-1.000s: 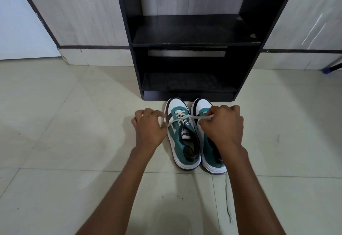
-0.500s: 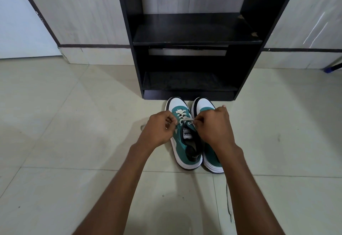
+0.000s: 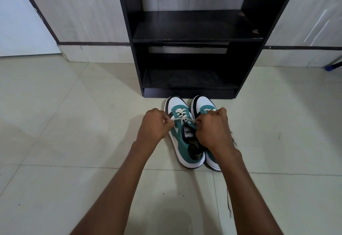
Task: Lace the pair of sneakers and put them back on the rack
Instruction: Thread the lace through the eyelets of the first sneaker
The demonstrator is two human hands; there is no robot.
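**Both hands pulling a lace on the left sneaker**

On the pale tiled floor (image 3: 74, 123), just in front of the black wooden shoe rack (image 3: 192, 37), a pair of teal, white and black sneakers is sitting side by side, toes pointing away toward the rack's base and nearly touching it. The left sneaker (image 3: 182, 138) is showing a cream lace (image 3: 182, 116) crossing through its far eyelets, with its black-and-white tongue label lying open just near of them. The right sneaker (image 3: 203, 105) is standing just beside it, mostly hidden under a forearm; only its white toe and a strip of its white sole are showing.

The left hand (image 3: 153, 123) is closing into a fist at the left side of the left sneaker, pinching one end of the cream lace. The right hand (image 3: 212, 125) is curling shut over the gap between the two shoes, gripping the other end, so the lace is stretching taut between the two hands across the shoe.

A thin dark cord (image 3: 229, 197) is trailing along the floor near the right forearm. Both shelves of the rack are standing bare.
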